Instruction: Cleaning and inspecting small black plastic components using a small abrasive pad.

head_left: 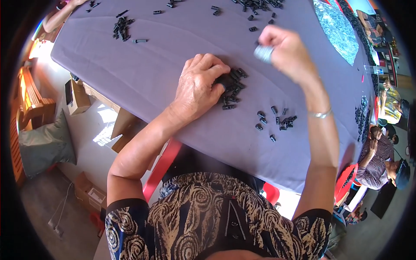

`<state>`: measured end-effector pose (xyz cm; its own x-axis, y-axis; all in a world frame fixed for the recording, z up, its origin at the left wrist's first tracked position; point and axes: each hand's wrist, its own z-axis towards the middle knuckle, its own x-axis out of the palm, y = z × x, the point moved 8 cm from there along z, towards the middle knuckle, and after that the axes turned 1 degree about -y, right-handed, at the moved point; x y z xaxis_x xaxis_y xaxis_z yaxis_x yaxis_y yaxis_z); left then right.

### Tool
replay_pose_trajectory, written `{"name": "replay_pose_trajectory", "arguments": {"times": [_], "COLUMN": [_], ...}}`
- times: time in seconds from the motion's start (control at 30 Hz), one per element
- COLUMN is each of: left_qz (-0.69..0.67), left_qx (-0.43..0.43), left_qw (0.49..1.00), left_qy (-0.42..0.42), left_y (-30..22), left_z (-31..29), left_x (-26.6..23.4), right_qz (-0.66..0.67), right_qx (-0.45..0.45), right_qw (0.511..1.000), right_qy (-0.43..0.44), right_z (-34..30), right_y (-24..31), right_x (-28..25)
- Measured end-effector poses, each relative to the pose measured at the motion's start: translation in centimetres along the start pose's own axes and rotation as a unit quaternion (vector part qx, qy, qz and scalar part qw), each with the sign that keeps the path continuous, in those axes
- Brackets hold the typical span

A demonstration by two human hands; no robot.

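My left hand [200, 86] lies palm down on the purple tablecloth [164, 69], its fingertips on a heap of small black plastic parts [232, 89]. My right hand [284, 50] is raised a little above the table to the right of that heap, fingers closed around a small silvery-grey piece [263, 53]. A smaller scatter of black parts [277, 121] lies nearer me, below my right wrist, which wears a thin metal bracelet [320, 114].
More black parts lie at the far edge [255, 5], at the far left [121, 27] and at the right edge [361, 117]. A shiny foil-like sheet [338, 28] lies far right. Another person [381, 160] sits at right. Cardboard boxes [78, 97] and a cushion [43, 145] sit on the floor left.
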<state>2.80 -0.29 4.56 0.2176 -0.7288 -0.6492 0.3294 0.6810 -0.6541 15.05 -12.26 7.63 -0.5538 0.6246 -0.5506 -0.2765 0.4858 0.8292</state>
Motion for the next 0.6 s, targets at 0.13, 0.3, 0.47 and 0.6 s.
{"name": "replay_pose_trajectory", "arguments": {"times": [0.13,0.3,0.47,0.6], "left_qz": [-0.049,-0.05,-0.014,-0.013], "left_qx": [-0.038,-0.027,-0.009,-0.011], "left_qw": [0.998,0.998,1.0,1.0], "left_qy": [0.006,-0.017,0.006,0.012], "left_y": [0.0,-0.6,-1.0,-0.9], "left_z": [0.6,0.9,0.9,1.0], "left_x": [0.1,-0.1,-0.1,0.4], "right_qz": [0.04,0.006,-0.112,-0.106], "right_qx": [-0.019,-0.039,-0.059,-0.127], "right_qw": [0.998,0.994,0.978,0.957], "right_qy": [0.037,0.103,-0.164,-0.238], "right_z": [-3.0,-2.5,2.5,7.9], "right_y": [-0.6,-0.3,-0.3,-5.0], "right_x": [3.8,3.6,-5.2,-8.1]}}
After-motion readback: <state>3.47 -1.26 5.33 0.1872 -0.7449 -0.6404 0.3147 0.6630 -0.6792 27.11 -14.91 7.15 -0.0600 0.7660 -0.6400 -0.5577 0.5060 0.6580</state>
